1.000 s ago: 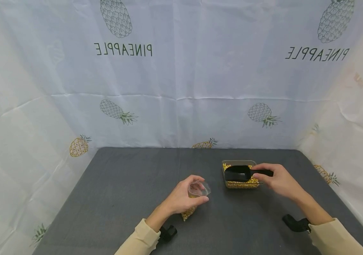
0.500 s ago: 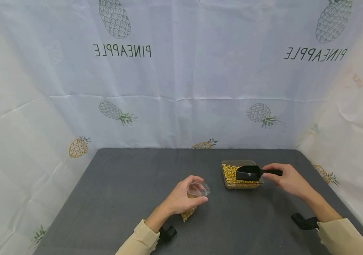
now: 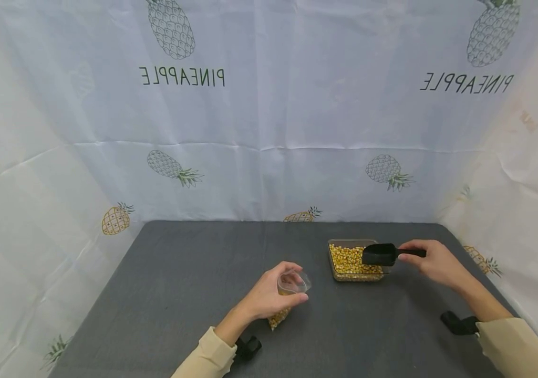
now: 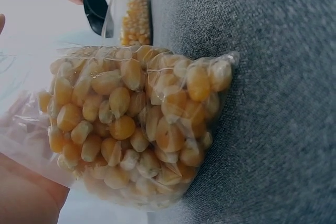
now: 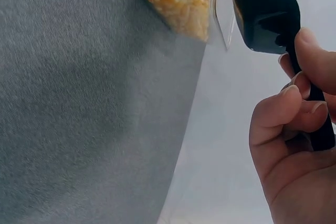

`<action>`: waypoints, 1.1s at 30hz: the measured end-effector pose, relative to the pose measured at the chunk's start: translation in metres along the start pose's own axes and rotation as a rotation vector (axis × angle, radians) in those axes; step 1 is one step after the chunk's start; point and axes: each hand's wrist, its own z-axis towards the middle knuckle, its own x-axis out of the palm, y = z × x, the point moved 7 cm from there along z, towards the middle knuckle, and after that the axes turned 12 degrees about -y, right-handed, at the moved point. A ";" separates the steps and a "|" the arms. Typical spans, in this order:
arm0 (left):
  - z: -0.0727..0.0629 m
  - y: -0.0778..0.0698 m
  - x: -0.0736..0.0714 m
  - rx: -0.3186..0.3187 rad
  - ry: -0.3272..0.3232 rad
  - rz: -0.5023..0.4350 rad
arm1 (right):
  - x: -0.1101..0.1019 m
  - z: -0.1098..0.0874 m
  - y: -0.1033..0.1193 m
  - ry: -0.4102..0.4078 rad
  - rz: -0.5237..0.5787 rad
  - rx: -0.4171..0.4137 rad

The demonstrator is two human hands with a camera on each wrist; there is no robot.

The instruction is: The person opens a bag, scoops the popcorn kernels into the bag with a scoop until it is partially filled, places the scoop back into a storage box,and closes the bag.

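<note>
My left hand [image 3: 269,296] holds a clear plastic bag [image 4: 126,124] by its top, fingers and thumb spread around the gaping mouth. Yellow corn kernels fill its lower part, and its bottom corner meets the dark table in the left wrist view. My right hand [image 3: 439,266] grips the handle of a black scoop [image 3: 379,254], with the fingers curled round it in the right wrist view. The scoop hangs over the right side of a clear rectangular container [image 3: 356,278]. More corn kernels [image 3: 346,257] lie inside that container, partly hidden by the scoop.
A dark grey table [image 3: 193,273] spreads under both hands. White cloth [image 3: 259,110] with pineapple prints hangs behind it and along both sides. Black wrist mounts [image 3: 459,323] sit on the forearms near the cuffs.
My right hand has drawn the scoop to the right across the container, uncovering more of the kernels. The left hand and its bag have stayed in place.
</note>
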 end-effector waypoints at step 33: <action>0.000 -0.001 0.001 0.017 0.000 0.019 | 0.002 0.038 -0.005 0.061 -0.094 -0.062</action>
